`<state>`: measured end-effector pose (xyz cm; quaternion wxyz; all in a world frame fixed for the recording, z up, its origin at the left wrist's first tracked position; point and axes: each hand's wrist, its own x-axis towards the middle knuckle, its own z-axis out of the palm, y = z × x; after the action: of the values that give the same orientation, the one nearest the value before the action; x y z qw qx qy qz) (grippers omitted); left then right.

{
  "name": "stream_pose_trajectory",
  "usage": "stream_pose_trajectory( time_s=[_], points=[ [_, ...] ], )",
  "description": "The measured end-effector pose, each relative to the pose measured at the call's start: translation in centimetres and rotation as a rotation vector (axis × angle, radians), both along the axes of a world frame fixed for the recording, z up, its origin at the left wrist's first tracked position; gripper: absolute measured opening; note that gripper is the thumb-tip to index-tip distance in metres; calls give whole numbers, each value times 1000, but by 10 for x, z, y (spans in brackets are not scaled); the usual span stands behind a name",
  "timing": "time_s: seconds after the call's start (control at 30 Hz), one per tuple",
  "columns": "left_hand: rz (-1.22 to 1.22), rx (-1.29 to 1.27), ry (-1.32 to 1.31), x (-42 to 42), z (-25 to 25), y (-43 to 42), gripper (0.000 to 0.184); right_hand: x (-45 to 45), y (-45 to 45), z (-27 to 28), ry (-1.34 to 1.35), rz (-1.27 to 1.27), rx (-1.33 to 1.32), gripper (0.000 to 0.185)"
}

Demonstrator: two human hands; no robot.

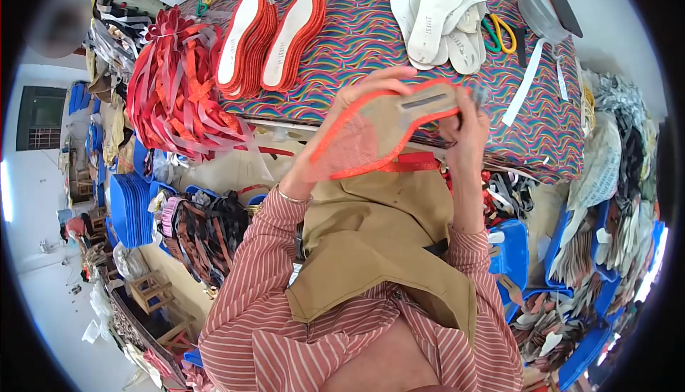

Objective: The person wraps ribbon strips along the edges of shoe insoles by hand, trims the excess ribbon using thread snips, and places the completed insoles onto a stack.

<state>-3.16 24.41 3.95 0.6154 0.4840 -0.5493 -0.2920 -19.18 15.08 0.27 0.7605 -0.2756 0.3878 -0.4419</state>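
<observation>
Above my lap I hold up a shoe insole (378, 128) with a tan underside, a red rim and a dark strip near its narrower end. My left hand (367, 89) is closed along its far edge and is partly hidden behind the wide end. With thumb and fingers, my right hand (467, 124) grips the narrower end. On the table beyond are two stacks of white-topped, red-edged insoles (241, 35) (291, 39). A pile of plain white insoles (435, 17) lies farther right.
A bundle of red strips (175, 89) hangs over the patterned table's (357, 35) left edge. Yellow-and-green-handled scissors (503, 33), a white strip (524, 82) and a plastic container (542, 10) lie right. Blue bins (508, 253) with cut pieces stand on the floor.
</observation>
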Motion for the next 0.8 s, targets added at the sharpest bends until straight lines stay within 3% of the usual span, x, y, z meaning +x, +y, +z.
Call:
stream_pose_trajectory(
  time_s=[0.07,0.17,0.27,0.33,0.37,0.5,0.53,0.67,0.77,0.8],
  points=[
    [-225,-5,347,37,-26,-13,21,5,5,-1,11,71,-30,26],
    [314,24,641,72,-4,-3,16,5,14,-6,51,284,-116,27],
    [735,191,153,116,20,-2,28,-6,15,-19,138,279,-161,28],
    [818,297,-289,149,22,0,27,-14,18,-28,224,278,-203,29],
    [820,301,-290,161,17,-3,27,-16,20,-32,223,280,-200,29],
    [925,192,-790,203,-36,-18,22,-25,30,-42,307,235,-243,28],
    [920,193,-789,209,-41,-20,22,-26,30,-42,310,231,-240,28],
    [952,290,-1200,218,-66,-24,21,-38,33,-46,451,295,-404,28],
    [999,236,-1100,216,-71,-25,24,-53,38,-57,560,308,-463,25],
    [993,180,-1115,214,-70,-24,24,-60,39,-66,685,393,-627,19]
  ],
)
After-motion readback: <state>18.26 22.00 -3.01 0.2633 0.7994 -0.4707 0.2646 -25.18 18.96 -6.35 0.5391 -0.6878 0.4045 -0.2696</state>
